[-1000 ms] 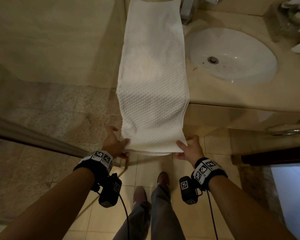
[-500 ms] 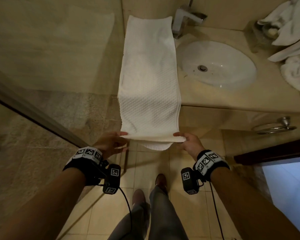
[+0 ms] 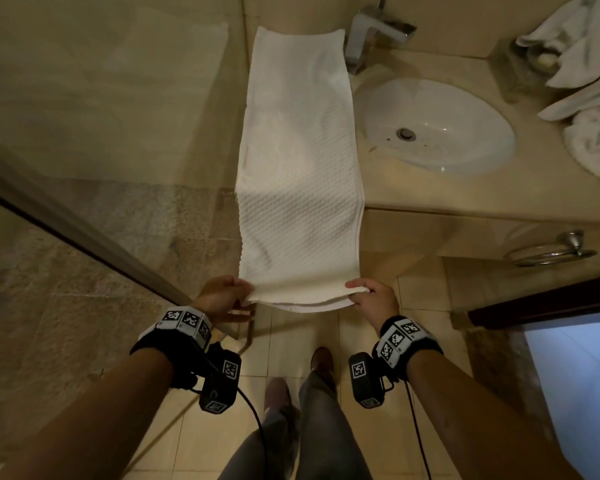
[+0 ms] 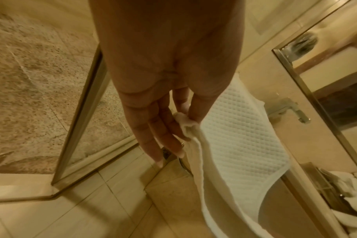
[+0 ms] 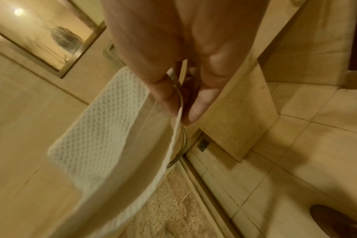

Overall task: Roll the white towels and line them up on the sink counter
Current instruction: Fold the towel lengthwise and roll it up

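Observation:
A long white waffle-weave towel (image 3: 298, 161) lies folded lengthwise on the beige sink counter (image 3: 430, 192), left of the basin, its near end hanging past the counter's front edge. My left hand (image 3: 238, 292) pinches the near left corner (image 4: 186, 122) between thumb and fingers. The near right corner (image 5: 179, 112) is pinched by my right hand (image 3: 361, 292). The near edge is turned up and over into a first small fold (image 3: 298, 296). A heap of loose white towels (image 3: 582, 81) sits at the counter's far right.
A white oval basin (image 3: 437, 126) and chrome tap (image 3: 368, 32) lie right of the towel. A glass shower door (image 3: 84, 237) stands on the left. A chrome towel ring (image 3: 551, 252) hangs under the counter. My legs and shoes (image 3: 321, 362) stand on tiled floor below.
Both hands have lifted the towel's hanging near end and turned it up into a small fold at the edge. The head view has shifted back, bringing the tap and towel heap into sight.

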Action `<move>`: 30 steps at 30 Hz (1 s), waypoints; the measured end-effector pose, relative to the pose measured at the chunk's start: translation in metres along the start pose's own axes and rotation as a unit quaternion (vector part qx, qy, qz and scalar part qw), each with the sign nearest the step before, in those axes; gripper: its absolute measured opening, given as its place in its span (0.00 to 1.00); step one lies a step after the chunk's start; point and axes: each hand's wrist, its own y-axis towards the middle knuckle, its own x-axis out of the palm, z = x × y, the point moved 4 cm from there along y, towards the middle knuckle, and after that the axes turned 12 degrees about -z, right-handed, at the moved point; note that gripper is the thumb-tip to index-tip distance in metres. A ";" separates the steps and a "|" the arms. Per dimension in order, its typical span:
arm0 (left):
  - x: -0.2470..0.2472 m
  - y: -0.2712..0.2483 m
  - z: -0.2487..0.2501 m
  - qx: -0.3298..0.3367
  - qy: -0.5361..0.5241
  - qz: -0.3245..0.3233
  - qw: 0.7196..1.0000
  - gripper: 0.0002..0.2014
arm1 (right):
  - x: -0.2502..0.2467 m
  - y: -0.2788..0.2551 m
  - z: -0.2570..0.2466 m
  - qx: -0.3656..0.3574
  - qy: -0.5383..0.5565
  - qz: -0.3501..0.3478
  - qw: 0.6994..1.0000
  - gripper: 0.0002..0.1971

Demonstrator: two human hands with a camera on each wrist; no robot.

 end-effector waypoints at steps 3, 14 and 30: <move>-0.001 0.004 -0.008 0.004 0.029 0.009 1.000 0.03 | -0.002 0.002 0.016 0.020 0.085 -0.016 0.996 0.15; -0.007 0.008 -0.015 0.033 -0.037 0.018 0.999 0.07 | -0.007 -0.002 0.020 0.053 0.202 -0.010 0.978 0.13; -0.017 0.020 -0.005 0.066 0.090 0.060 0.992 0.07 | -0.017 -0.004 0.004 0.007 0.045 -0.057 0.997 0.12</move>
